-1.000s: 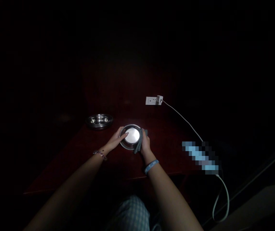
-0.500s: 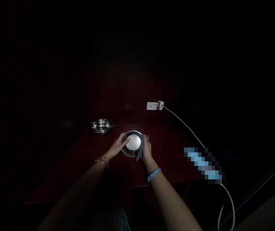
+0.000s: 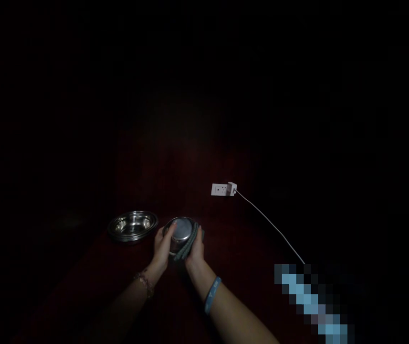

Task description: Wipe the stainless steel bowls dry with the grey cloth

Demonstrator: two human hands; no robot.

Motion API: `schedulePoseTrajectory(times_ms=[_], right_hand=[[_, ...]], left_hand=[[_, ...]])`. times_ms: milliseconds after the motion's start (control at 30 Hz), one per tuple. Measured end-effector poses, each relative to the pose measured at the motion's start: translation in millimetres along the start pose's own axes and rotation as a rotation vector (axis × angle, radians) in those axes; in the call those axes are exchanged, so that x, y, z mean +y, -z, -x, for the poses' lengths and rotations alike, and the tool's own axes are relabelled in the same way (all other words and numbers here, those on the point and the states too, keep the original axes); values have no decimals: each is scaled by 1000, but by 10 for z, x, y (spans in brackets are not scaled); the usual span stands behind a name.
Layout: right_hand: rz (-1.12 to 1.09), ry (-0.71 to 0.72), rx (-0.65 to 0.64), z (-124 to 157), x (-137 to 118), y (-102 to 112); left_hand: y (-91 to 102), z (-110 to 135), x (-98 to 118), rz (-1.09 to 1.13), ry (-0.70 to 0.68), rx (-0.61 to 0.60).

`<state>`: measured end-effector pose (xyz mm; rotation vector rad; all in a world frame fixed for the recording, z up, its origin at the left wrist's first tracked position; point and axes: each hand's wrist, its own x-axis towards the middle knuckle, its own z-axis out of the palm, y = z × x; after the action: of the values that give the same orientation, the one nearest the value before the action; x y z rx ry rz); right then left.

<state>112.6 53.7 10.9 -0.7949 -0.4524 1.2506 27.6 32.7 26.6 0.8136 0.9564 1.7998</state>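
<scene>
Metal bowl (image 3: 182, 229) between left hand (image 3: 162, 250) and right hand (image 3: 196, 250) with cloth (image 3: 187, 247), forearms (image 3: 238, 310) angled inward

Obscured and cropped items, dimly lit.
Steel bowl (image 3: 182, 231): side partly covered by left hand (image 3: 162, 247) and grey-green cloth (image 3: 190, 242); cloth partly behind right hand (image 3: 195, 252). Right forearm (image 3: 238, 315): cropped by lower edge; left forearm (image 3: 127, 303) fades into darkness. Blue object (image 3: 307, 300): pixelated, cropped below, unidentifiable. White cable (image 3: 268, 220): lower end lost there. Wristband (image 3: 213, 295) markings: illegible.
</scene>
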Motion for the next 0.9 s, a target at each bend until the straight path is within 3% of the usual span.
schedulePoseTrajectory(times_ms=[133, 333, 500, 733, 900], right_hand=[[-127, -110, 136, -29, 91, -34], [-78, -130, 83, -36, 136, 21], [-145, -129, 13, -5, -7, -51], [-118, -156, 78, -19, -62, 57], [-62, -112, 25, 24, 36, 78]], left_hand=[[-39, 22, -139, 5, -64, 87], [92, -14, -223, -64, -79, 117], [82, 29, -161, -86, -119, 94], [143, 52, -241, -168, -38, 60], [261, -61, -250, -191, -149, -7]])
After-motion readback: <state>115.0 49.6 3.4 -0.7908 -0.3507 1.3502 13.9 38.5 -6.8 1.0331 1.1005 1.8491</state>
